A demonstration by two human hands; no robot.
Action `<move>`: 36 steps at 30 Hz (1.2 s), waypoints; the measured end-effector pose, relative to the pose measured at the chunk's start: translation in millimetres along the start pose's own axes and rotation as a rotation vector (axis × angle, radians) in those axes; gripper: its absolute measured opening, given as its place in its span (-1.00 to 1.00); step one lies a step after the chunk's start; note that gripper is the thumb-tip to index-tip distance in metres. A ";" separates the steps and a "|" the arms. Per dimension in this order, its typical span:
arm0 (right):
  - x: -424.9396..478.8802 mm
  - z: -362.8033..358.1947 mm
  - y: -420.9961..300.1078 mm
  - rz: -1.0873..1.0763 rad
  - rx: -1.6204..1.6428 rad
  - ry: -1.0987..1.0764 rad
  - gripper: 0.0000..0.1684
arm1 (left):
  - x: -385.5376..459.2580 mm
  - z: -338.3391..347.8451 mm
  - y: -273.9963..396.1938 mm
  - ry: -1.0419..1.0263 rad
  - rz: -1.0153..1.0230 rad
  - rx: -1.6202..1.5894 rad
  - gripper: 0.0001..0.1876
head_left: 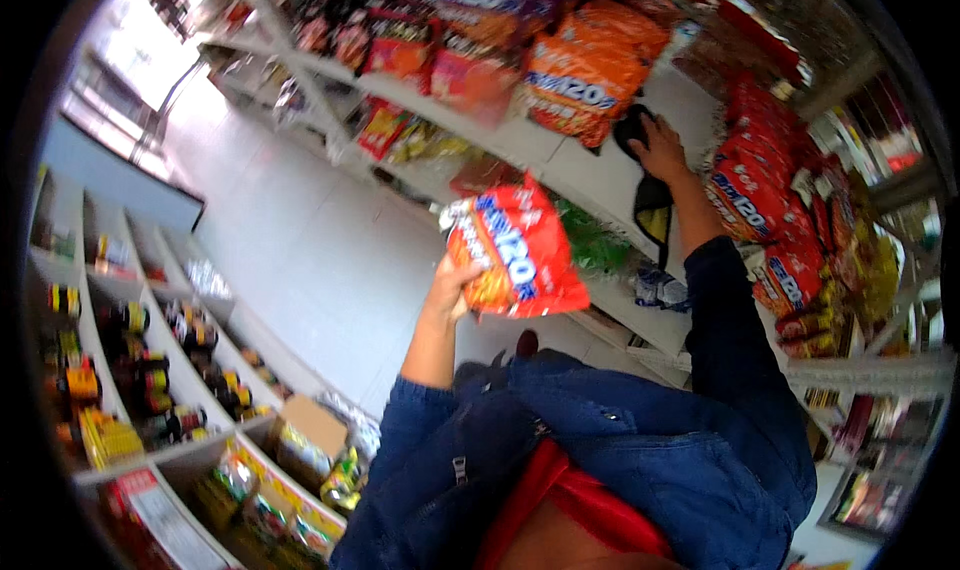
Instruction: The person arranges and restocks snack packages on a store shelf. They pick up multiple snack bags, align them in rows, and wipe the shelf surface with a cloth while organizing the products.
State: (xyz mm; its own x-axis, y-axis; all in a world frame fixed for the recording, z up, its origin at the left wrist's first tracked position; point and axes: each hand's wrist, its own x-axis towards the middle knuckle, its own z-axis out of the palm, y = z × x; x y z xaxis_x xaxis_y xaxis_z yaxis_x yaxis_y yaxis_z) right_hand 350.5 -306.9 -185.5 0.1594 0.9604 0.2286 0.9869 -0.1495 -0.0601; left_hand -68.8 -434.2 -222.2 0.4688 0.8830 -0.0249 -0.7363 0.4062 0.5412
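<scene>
My left hand [455, 281] grips a red instant noodle packet [517, 247] by its lower left edge, above the aisle floor. On the white shelf, my right hand [660, 146] rests on a dark cloth item [634, 131], whose exact kind I cannot tell. A black and yellow part [652, 213] hangs over the shelf edge below that hand. Orange noodle packets [589, 67] stand just left of my right hand. To its right lies a row of red noodle packets [742, 187] like the one held.
More bagged goods [469, 59] fill the shelf at the upper left, and a lower shelf holds green packets [592, 236]. Across the tiled floor [300, 217], a shelf unit [150, 292] carries jars and bottles. An open cardboard box [315, 423] sits near my left elbow.
</scene>
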 end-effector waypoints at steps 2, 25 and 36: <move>-9.0 1.1 0.4 -0.038 0.039 0.022 -0.42 | 9.8 -2.9 3.3 0.036 -0.006 0.001 -0.46; -150.7 -79.9 -207.6 -0.051 0.328 0.440 -0.48 | 40.8 61.4 71.7 -0.123 0.046 0.324 -0.36; -135.8 -86.7 -169.6 0.164 1.904 -0.005 -0.46 | 43.5 51.8 65.0 -0.186 -0.210 0.085 -0.46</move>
State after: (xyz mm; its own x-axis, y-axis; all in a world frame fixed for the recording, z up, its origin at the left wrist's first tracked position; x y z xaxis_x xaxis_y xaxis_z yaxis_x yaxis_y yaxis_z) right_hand 163.5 -432.4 -122.1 0.2315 0.9667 0.1088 -0.3645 0.1899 -0.9116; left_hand -71.0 -381.6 -144.6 0.6938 0.7201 0.0060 -0.5735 0.5475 0.6094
